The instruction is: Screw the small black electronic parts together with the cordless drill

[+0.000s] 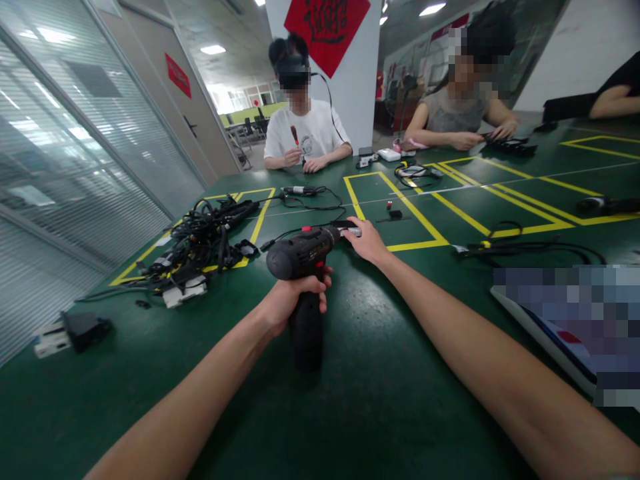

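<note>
Green workbench (380, 360) — left hand (295, 300) grips a drill (303, 257), right hand (367, 241) (half-closed) pinches its nose.

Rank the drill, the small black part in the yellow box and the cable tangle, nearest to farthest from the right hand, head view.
1. Black cordless drill: touching the right hand
2. Small black part: ahead, yellow box
3. Black cable tangle: far left

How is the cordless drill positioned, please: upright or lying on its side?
The cordless drill is upright: the left hand grips its handle, which points down, and the right hand is at its front end.
</note>
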### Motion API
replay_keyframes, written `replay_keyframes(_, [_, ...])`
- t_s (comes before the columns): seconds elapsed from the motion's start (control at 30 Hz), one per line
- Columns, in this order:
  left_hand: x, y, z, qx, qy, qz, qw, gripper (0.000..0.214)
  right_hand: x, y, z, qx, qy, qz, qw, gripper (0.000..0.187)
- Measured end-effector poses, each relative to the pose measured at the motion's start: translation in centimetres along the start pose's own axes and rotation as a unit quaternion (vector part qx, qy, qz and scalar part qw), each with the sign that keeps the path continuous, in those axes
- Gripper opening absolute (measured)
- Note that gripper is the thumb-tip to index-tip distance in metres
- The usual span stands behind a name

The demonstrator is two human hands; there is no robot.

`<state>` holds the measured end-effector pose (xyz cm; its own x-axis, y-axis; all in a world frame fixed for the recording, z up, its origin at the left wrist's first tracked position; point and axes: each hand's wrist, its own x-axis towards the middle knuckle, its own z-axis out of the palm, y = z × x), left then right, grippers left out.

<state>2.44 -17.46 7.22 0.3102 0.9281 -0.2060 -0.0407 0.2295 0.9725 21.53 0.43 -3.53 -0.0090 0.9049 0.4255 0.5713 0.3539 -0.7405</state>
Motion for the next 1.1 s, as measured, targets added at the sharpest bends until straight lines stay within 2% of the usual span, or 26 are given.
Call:
replay_keyframes(0.83, [-0.1, 0.1, 0.2, 0.001, 0.006, -0.006, 1.0, 0.035, -0.1, -0.2, 0.0, -0.021, -0.004, -0.016, 1.0, 0.044])
replay_keyframes(1.1, [-0.3, 0.2, 0.6, 0.007, 0.024, -0.015, 1.0, 0.029, 1.1, 0.2, 0.5, 0.0, -0.062, -0.043, 0.997, 0.042])
